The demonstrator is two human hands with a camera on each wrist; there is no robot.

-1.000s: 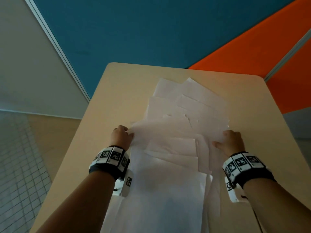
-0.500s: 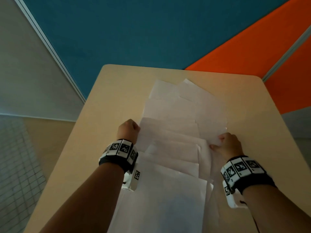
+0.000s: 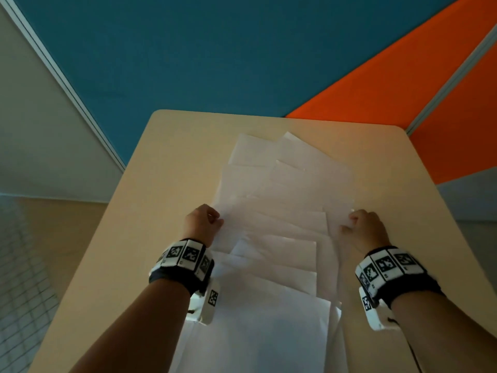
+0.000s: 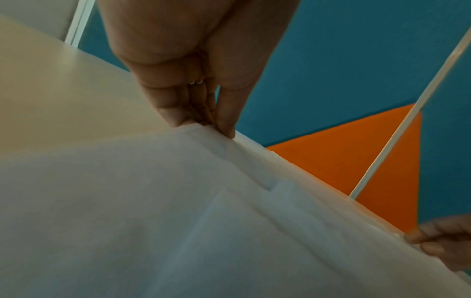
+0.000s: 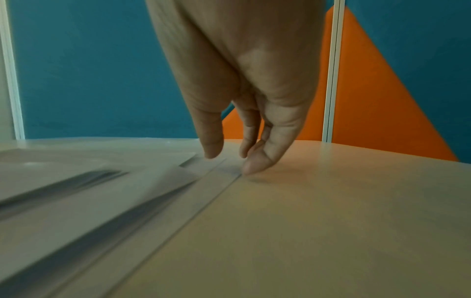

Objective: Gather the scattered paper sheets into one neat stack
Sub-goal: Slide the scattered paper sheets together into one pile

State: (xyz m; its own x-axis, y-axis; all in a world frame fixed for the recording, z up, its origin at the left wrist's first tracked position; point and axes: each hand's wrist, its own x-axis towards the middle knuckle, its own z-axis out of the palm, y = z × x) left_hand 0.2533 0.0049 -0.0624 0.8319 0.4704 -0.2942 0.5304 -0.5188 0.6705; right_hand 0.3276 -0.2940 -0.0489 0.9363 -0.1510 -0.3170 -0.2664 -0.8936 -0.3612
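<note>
We see a tan table [image 3: 166,162] with many white paper sheets [image 3: 271,238] on it. The sheets lie on top of each other in a messy fan. They run from the middle of the table down to 6 o'clock, at the near edge. The far sheets point out toward 12 and 1 o'clock, and their corners stick out.

Our left hand [image 3: 201,222] is at 9 o'clock of the pile. Its fingers and thumb [image 4: 226,113] close on the left edge of a sheet and pinch it. In the left wrist view that edge is a little up off the table.

Our right hand [image 3: 365,230] is at 3 o'clock of the pile. In the right wrist view its fingertips [image 5: 254,165] point down and touch the right edge of the sheets where they meet the table. From the head view the thumb lies on top of the paper. It looks like a pinch on the paper edge too.

Both wrists wear black bands with white square tags [image 3: 185,254].

Behind the table stand a blue wall panel [image 3: 201,55] at 12 o'clock and an orange wall panel [image 3: 403,84] at 2 o'clock.
</note>
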